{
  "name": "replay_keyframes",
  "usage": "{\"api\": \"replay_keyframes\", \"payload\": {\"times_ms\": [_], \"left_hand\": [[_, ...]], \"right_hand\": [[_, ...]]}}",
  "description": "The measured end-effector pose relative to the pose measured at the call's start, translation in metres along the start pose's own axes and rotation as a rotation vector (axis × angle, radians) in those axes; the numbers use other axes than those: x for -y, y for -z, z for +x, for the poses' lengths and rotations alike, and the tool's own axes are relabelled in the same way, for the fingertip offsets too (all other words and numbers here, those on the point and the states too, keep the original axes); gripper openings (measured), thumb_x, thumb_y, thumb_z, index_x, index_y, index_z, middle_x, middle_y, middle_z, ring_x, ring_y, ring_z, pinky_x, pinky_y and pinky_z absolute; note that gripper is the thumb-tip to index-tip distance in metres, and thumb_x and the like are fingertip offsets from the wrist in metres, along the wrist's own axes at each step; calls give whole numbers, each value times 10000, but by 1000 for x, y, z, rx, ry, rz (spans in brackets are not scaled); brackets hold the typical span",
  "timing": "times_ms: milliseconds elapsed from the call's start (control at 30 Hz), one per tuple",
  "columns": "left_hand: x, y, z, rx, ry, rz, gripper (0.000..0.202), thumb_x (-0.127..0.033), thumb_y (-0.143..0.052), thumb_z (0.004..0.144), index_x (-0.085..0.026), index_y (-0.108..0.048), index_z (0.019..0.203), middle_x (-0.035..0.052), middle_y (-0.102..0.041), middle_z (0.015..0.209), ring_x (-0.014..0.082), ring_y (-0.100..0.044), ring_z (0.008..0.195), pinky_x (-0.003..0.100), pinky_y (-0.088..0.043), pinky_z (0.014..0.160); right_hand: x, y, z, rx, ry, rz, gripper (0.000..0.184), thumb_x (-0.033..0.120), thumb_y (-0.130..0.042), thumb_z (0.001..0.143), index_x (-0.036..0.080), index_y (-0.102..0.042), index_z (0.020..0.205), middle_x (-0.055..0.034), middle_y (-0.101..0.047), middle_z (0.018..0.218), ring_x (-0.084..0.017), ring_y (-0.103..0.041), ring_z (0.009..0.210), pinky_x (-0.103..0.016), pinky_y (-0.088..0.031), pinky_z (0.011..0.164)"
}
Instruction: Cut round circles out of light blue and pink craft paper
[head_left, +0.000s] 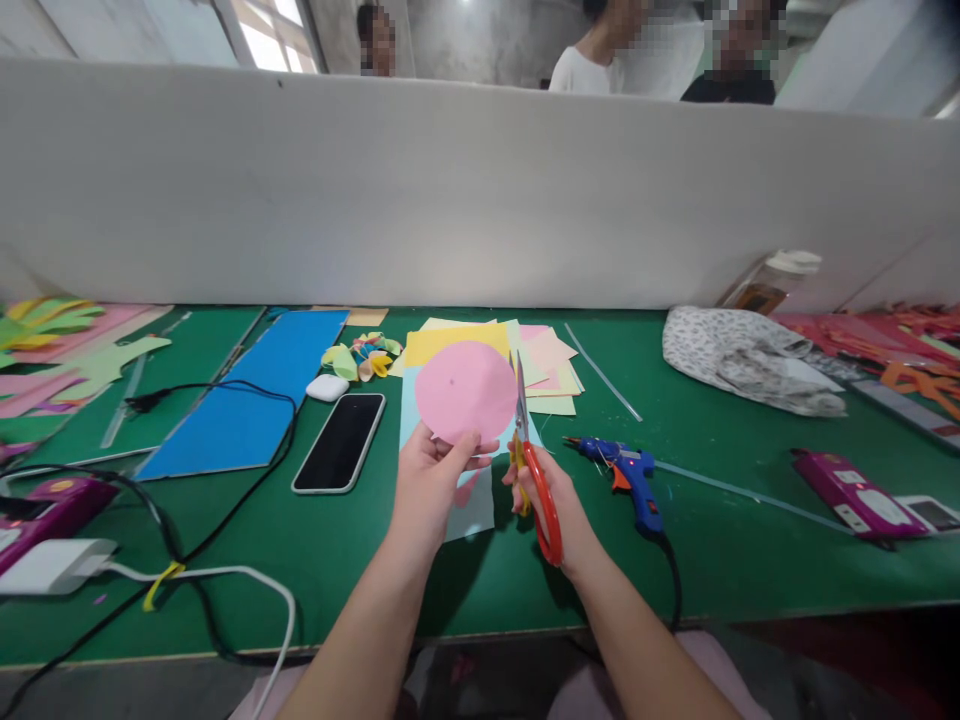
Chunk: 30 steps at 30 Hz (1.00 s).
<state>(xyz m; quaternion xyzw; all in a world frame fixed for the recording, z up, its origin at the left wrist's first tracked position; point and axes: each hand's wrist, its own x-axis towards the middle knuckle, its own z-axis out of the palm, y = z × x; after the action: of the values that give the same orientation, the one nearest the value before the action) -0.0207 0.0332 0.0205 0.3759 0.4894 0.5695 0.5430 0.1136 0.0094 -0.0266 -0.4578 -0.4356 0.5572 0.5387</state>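
My left hand [442, 470] pinches the lower edge of a round pink paper disc [466, 385], thumb in front and fingers behind. In my right hand [551, 490] is a pair of scissors [541, 505] with red and yellow handles. The blades point up and stand slightly apart at the disc's right edge; I cannot tell whether the paper lies between them. Beneath both hands lie a light blue sheet [472, 515], a yellow sheet [435, 346] and several pale paper pieces [551, 360].
Left are a phone [339, 443], white earbud case [327, 387], paper flowers [367, 355], blue board [247, 390] and cables [225, 570]. Right are a blue glue gun [634, 480], purple device [855, 490], patterned cloth [742, 360] and bottle [772, 280]. A white partition [480, 190] stands behind; people are beyond it.
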Motion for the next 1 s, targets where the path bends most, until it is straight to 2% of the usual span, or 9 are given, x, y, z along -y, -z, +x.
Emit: {"api": "replay_keyframes", "payload": {"times_ms": [200, 400, 600, 767, 1000], "left_hand": [[0, 8, 6, 49, -26, 24, 397, -316, -763, 657, -139, -582, 963, 30, -708, 723, 182, -709, 689, 240, -552, 617], [-4, 11, 6, 47, -65, 30, 432, -303, -754, 674, -144, -568, 1030, 21, -711, 754, 167, -707, 692, 217, -554, 599], [-3, 11, 5, 63, -52, 73, 368, -305, -758, 668, -145, -589, 953, 14, -705, 690, 166, -705, 675, 220, -560, 612], [-4, 11, 5, 73, -37, 78, 343, -298, -756, 671, -143, -587, 925, 16, -707, 669, 163, -703, 655, 224, -558, 610], [-8, 10, 3, 46, -18, 93, 323, -300, -757, 653, -140, -594, 881, 15, -694, 646, 164, -696, 630, 225, -550, 593]], "right_hand": [[-3, 0, 2, -2, -24, 3, 583, 620, -642, 685, 181, -545, 1057, 2, -541, 747, -98, -430, 538, -247, -384, 510], [1, -1, -1, 24, 36, -62, 554, 650, -566, 732, 193, -536, 1044, 7, -518, 730, -108, -396, 551, -258, -351, 520], [3, -2, -1, 29, 15, -95, 568, 685, -571, 700, 195, -535, 986, 8, -499, 725, -108, -391, 555, -264, -343, 519], [-2, -1, 1, 34, -5, -68, 575, 649, -598, 705, 197, -527, 1053, 3, -514, 759, -112, -431, 564, -271, -379, 541], [-5, 0, 0, 26, -41, -13, 536, 602, -618, 718, 194, -549, 1058, 9, -544, 750, -94, -438, 518, -245, -364, 491]]}}
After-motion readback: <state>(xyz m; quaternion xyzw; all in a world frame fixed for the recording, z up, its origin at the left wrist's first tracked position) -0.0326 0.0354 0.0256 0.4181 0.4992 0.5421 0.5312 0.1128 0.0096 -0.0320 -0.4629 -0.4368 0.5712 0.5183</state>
